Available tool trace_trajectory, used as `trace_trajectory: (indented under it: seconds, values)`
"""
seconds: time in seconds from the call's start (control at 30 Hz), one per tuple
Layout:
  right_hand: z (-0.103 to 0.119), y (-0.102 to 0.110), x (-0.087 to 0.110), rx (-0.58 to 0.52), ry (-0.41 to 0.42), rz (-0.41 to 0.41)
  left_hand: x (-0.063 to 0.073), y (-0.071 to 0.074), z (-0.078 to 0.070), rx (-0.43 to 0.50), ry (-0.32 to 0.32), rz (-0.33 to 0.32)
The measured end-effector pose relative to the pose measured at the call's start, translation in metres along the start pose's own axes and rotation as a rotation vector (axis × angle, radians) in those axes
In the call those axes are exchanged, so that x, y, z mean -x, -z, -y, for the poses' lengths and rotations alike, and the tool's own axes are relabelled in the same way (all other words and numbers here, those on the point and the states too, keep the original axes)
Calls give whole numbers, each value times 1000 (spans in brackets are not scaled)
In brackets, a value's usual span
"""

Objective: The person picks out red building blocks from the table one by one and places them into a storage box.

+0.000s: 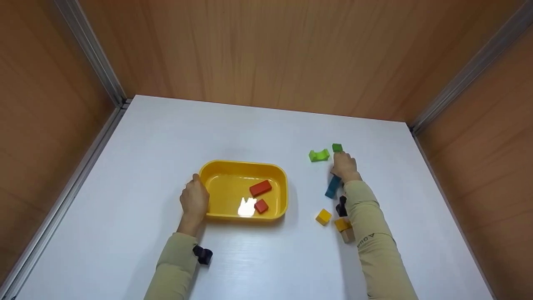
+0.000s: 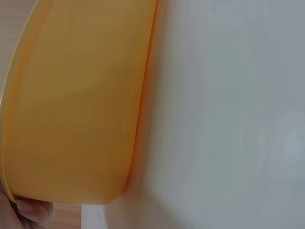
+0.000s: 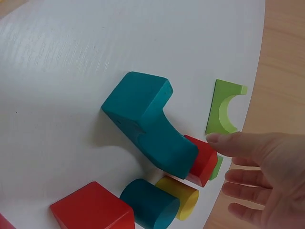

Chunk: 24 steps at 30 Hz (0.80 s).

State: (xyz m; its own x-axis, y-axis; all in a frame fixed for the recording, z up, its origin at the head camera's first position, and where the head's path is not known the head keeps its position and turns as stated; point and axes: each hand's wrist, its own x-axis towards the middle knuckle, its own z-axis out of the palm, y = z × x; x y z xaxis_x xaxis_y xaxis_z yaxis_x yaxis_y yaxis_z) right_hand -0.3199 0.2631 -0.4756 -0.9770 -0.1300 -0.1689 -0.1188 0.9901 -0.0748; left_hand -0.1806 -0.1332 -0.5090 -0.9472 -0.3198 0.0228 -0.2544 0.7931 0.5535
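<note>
A yellow plastic tray has its left rim gripped by my left hand; fingertips of that hand show at the rim in the left wrist view. Two red blocks, one oblong and one smaller, lie inside the tray. At the right, my right hand reaches over a group of blocks with its fingers spread apart. Its thumb tip is right at a small red block. Beside that block lie a teal arched block, a light green arch and a partly hidden green block.
In the right wrist view, a blue cylinder, a yellow cylinder and a larger red block lie nearby. A yellow cube and a plain wooden block sit beside the right forearm. Wooden panels wall the white table.
</note>
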Motion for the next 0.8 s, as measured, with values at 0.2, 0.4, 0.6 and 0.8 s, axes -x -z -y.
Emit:
trace_trajectory:
  seconds: [0.2, 0.4, 0.6, 0.8]
  values:
    - [-3, -3, 0, -11, -8, 23, 0, 0, -1, 3, 2, -7]
    - [-7, -7, 1, 6, 10, 1, 1, -3, 0, 15, -40, -46]
    - [-8, -9, 1, -2, 23, -12, 2, -4, 1, 20, -72, -79]
    - [-8, -11, 0, -26, 6, 16, 1, -4, -1, 15, -38, -48]
